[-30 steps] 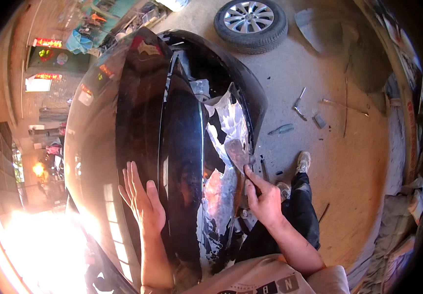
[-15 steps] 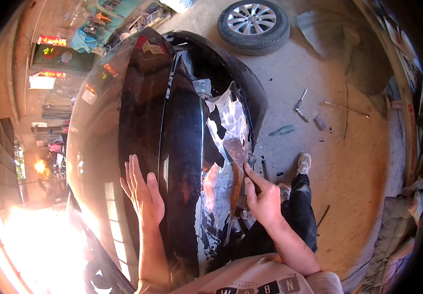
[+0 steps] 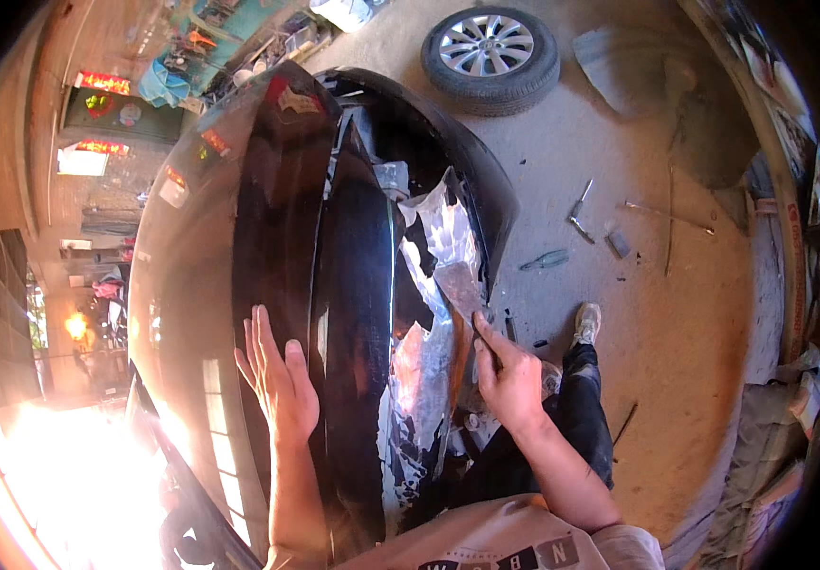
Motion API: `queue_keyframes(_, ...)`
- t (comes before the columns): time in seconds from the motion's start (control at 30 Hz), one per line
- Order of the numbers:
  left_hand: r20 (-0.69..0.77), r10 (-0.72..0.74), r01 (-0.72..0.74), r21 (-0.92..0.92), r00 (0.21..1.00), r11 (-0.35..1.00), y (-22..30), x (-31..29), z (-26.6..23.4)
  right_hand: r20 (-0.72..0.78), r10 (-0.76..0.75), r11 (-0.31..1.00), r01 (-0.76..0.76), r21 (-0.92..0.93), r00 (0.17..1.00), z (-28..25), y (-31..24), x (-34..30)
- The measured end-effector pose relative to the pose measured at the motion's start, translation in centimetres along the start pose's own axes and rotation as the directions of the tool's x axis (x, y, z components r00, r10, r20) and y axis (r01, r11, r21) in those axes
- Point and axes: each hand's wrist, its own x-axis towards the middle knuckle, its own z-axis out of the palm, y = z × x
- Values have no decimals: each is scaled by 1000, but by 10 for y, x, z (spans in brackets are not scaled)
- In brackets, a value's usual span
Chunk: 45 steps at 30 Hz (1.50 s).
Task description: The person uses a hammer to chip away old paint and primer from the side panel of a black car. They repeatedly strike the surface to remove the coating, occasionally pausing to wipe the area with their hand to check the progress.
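My left hand (image 3: 280, 385) lies with its fingers stretched out on the dark, glossy body panel of a car (image 3: 272, 237). In my right hand (image 3: 512, 385) is a scraper (image 3: 460, 288) with a wide flat blade, the fingers wrapped round its handle. The blade rests at a damaged strip (image 3: 419, 380) of the panel, where bare metal and ragged pale patches show through the black paint. Just beyond the blade, jagged whitish flakes (image 3: 452, 223) edge a dark opening in the bodywork.
A wheel with a silver rim (image 3: 489, 59) lies on the floor at the far side. To the right are green-handled pliers (image 3: 545, 259), a ratchet-like tool (image 3: 581, 211), a grey block (image 3: 618, 242) and a long thin bar (image 3: 671, 217). My foot (image 3: 588, 324) stands near them.
The scraper blade has shifted slightly at the damaged strip, and my right fingers look more curled round the handle. My left hand has stayed on the panel. The whole view has tilted a little.
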Motion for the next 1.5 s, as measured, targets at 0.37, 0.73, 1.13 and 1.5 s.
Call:
queue_keyframes(0.37, 13, 3, -3, 10, 1000, 1000, 4, -3, 0, -12, 30, 998, -31, -59, 999, 17, -11, 5)
queue_keyframes(0.73, -43, 23, -24, -22, 999, 999, -3, -1, 5, 139, 119, 967, -146, 207, 983, -4, -2, 24)
queue_keyframes(1.13, -30, 22, -23, -6, 999, 1000, -3, -4, 0, 142, 107, 989, -120, 89, 984, -47, -4, 24)
queue_keyframes(1.5, -20, 17, -16, 40, 1000, 999, 0, -2, 3, 95, -117, 993, 115, 25, 989, -10, 17, 34)
